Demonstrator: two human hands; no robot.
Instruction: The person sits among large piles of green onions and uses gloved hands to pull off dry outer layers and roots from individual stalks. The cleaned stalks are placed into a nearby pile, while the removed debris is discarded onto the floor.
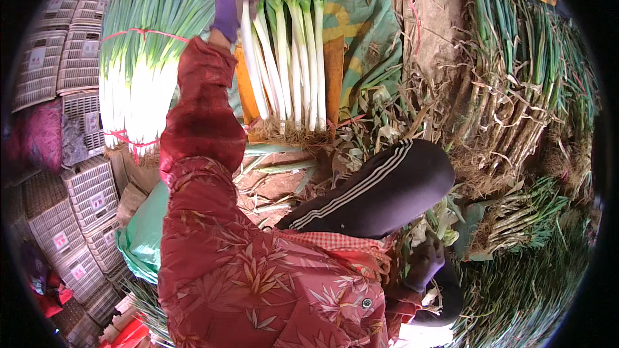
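My left hand, in a purple glove, is closed around the stalk of a peeled green onion at the left side of a row of cleaned ones. That row lies over an orange board, white shanks and brown roots towards me. My right hand, gloved too, is low beside my right knee, near loose withered leaves; whether its fingers hold anything cannot be told. Left of my left arm stands a bundle of cleaned green onions, bound with red ties.
Plastic crates are stacked along the left, beside a green plastic bag. Peeled leaves litter the ground ahead of my knee. Unpeeled green onions with soil on them lie at the right, with a smaller pile below.
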